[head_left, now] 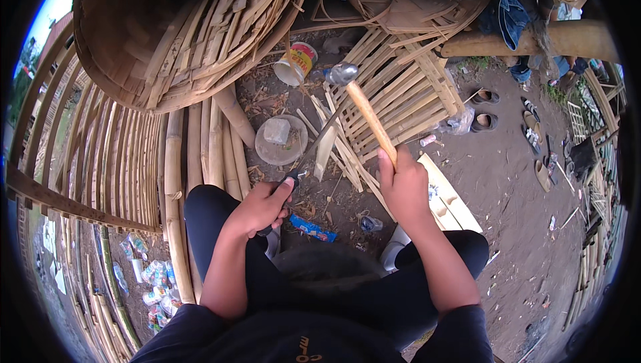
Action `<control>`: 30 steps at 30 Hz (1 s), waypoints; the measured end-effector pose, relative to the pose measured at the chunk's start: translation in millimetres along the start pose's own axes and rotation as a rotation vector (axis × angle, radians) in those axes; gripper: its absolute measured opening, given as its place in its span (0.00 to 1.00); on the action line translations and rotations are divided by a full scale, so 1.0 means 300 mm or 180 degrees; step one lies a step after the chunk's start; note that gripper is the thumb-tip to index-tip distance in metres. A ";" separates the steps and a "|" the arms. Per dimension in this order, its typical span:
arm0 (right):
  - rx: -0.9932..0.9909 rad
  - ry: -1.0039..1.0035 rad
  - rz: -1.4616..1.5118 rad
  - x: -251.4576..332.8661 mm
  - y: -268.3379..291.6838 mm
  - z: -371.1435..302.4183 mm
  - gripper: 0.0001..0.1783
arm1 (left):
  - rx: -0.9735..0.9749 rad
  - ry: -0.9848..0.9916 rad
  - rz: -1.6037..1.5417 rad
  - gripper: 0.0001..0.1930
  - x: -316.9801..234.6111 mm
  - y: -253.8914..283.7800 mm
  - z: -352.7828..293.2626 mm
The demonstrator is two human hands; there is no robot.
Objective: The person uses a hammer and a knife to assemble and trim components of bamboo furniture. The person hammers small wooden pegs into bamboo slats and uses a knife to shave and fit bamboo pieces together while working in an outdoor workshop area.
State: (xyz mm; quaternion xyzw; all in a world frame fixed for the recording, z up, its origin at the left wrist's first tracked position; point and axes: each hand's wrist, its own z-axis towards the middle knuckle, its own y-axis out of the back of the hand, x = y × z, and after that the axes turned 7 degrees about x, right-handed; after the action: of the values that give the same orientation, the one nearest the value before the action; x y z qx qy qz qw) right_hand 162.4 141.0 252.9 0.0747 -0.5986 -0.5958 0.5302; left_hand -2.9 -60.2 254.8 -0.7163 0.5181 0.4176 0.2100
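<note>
My right hand is closed round the lower end of a wooden handle. It belongs to a hammer, raised and tilted to the left, its rounded metal head at the top. My left hand grips the black handle of a long knife; its narrow dark blade slants up and to the right, ending just below the hammer head in this view. Split bamboo strips lie on the ground just beyond the blade. A slatted bamboo panel lies farther off, partly behind the hammer.
A round grey slab bears a pale stone block. Near it lies a yellow and red bucket. A large woven basket and bamboo poles stand left. A blue wrapper, a pale plank and sandals lie about.
</note>
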 end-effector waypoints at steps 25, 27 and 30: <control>-0.0131 0.0135 0.0007 0.009 -0.041 0.026 0.20 | -0.0200 0.0071 -0.0172 0.24 0.034 0.062 -0.005; -0.0318 0.0202 0.0371 0.024 -0.051 0.028 0.20 | -0.0167 0.0071 -0.0135 0.24 0.034 0.058 -0.002; 0.0149 0.0069 -0.0022 -0.060 -0.154 -0.019 0.20 | -0.0134 0.0045 -0.0021 0.24 0.020 0.039 0.014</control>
State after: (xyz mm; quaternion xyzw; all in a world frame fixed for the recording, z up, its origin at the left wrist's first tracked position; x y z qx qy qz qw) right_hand 149.1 137.6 205.0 0.0955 -0.6064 -0.5826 0.5326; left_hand -14.6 -65.0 249.0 -0.7252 0.5083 0.4226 0.1925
